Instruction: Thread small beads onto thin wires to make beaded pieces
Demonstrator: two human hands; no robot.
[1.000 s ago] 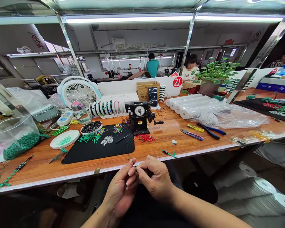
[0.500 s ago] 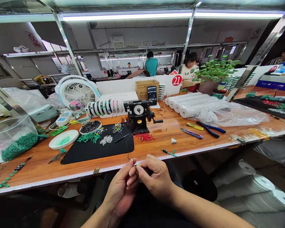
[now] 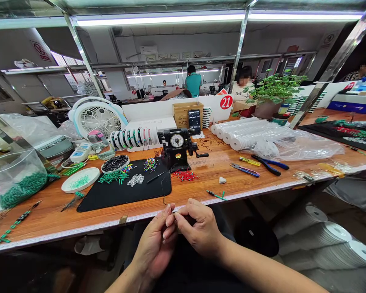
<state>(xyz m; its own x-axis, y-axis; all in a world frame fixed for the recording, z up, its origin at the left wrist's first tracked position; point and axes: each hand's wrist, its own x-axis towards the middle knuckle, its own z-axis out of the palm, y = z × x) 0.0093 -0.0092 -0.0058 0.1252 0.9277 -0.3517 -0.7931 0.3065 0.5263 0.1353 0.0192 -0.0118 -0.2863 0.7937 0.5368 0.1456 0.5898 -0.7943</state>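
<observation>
My left hand is closed in a pinch in front of the table edge, on a thin dark thread that rises above the fingertips toward the black mat. Fingertips almost touching it, my right hand also pinches; what lies between its fingers is too small and hidden to name. Beyond them on the black mat are white small rings, green tubes, colourful beads and a dark pen-like tool.
A hand-cranked winding machine stands behind the mat, beside spools. Red pieces lie at its foot. To the right are snips, pliers and wrapped white rolls. A white dish stands left.
Both hands keep nearly the same pinched pose, fingertips together. The view has shifted very slightly, and nothing on the table has visibly moved.
</observation>
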